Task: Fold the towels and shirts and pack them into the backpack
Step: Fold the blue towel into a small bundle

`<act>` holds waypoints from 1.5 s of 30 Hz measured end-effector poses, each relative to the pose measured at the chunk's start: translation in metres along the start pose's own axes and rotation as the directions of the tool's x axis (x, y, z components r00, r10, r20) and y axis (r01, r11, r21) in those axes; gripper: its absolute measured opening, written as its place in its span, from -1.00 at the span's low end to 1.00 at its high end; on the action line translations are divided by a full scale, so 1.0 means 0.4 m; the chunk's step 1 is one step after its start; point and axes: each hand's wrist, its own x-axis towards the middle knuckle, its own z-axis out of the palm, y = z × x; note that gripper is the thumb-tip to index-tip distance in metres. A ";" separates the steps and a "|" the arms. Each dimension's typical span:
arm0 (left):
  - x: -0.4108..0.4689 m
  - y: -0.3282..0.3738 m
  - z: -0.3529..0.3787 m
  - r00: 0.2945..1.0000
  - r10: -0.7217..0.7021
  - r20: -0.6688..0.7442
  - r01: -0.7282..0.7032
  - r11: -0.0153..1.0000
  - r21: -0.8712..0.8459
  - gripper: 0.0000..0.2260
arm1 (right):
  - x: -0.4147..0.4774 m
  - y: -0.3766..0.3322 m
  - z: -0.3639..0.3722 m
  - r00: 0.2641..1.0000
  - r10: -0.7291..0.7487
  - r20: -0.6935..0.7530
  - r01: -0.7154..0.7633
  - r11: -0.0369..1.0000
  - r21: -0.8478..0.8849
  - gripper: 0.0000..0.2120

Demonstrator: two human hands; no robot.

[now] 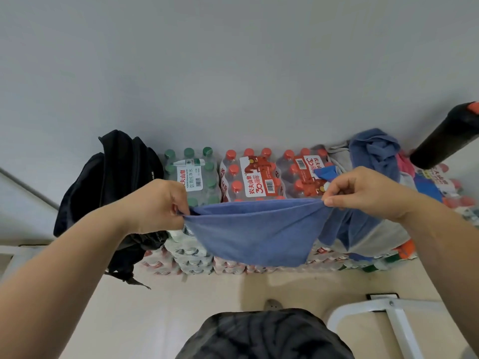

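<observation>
Head view. "What do the hands hold?"

"The left hand point(158, 203) and the right hand point(363, 193) each pinch a top corner of the blue towel point(254, 229). It hangs in the air between them. Its long side runs left to right, and the bottom edge sags."

"Is there room?"

"Bare floor point(181, 307) lies near, under it. The black backpack point(116, 182) stands far left, beside the left hand. A clothes pile point(373, 154) sits far right."

"Any words?"

"The red-cap bottle pack point(254, 174) says 农夫山泉 and 30. The green-cap pack point(191, 174) says 饮用纯净水."
</observation>
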 end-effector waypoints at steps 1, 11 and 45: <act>0.003 -0.002 0.000 1.000 0.001 -0.003 -0.001 1.000 0.021 -0.53 | 0.003 0.004 -0.001 1.000 0.011 -0.025 -0.010 1.000 0.020 -0.90; 0.035 -0.018 0.013 0.955 -0.128 -0.267 0.041 0.951 -0.307 -0.68 | 0.025 0.032 -0.004 0.977 0.077 -0.198 -0.056 0.993 0.107 -0.95; 0.086 -0.080 -0.003 0.770 -0.629 -0.105 0.473 0.675 -0.566 -0.96 | 0.148 0.000 0.042 0.980 0.108 -0.165 -0.133 0.980 -0.146 -0.86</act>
